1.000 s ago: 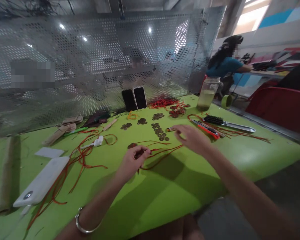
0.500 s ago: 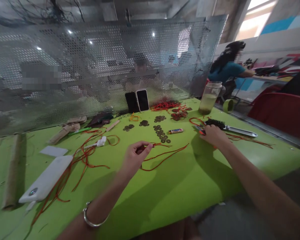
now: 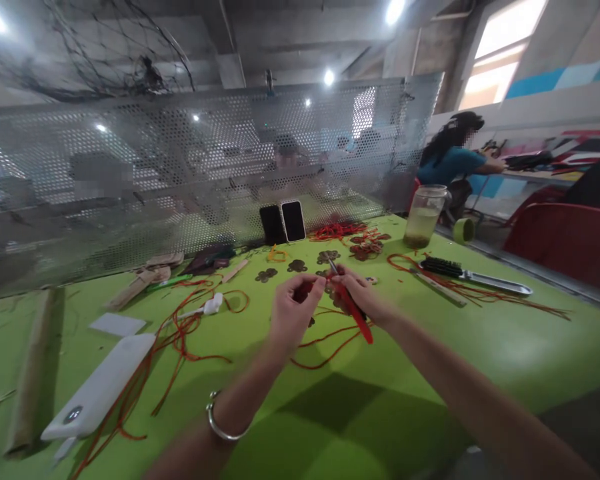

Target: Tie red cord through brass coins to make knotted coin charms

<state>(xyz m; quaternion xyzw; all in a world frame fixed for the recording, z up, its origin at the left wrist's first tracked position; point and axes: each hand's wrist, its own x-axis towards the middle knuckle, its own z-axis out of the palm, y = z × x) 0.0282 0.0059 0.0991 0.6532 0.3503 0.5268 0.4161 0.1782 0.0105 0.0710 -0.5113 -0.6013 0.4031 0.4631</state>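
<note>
My left hand (image 3: 296,308) is closed, thumb and forefinger pinching a thin red cord (image 3: 316,365) whose strands loop down onto the green table. My right hand (image 3: 356,292) grips a red-handled tool (image 3: 359,319) with black on the handle and a slim metal tip pointing away from me. Whether it is scissors or pliers I cannot make out. Its tip is close beside my left fingertips. Behind the hands lie dark round coins (image 3: 297,266) in small clusters, some hidden by my fingers. The lighter is mostly covered by my right hand.
A hairbrush (image 3: 495,283) and cords lie at right, near a jar of liquid (image 3: 422,220). Two phones (image 3: 293,221) lean on the perforated screen (image 3: 180,200). A white power bank (image 3: 103,387), tangled cords (image 3: 183,340) and a tube (image 3: 35,373) occupy the left. A person sits beyond, at right.
My right hand has come from beside the hairbrush to my left hand, bringing the red-handled tool. My left hand still pinches the cord. The view has tilted up slightly.
</note>
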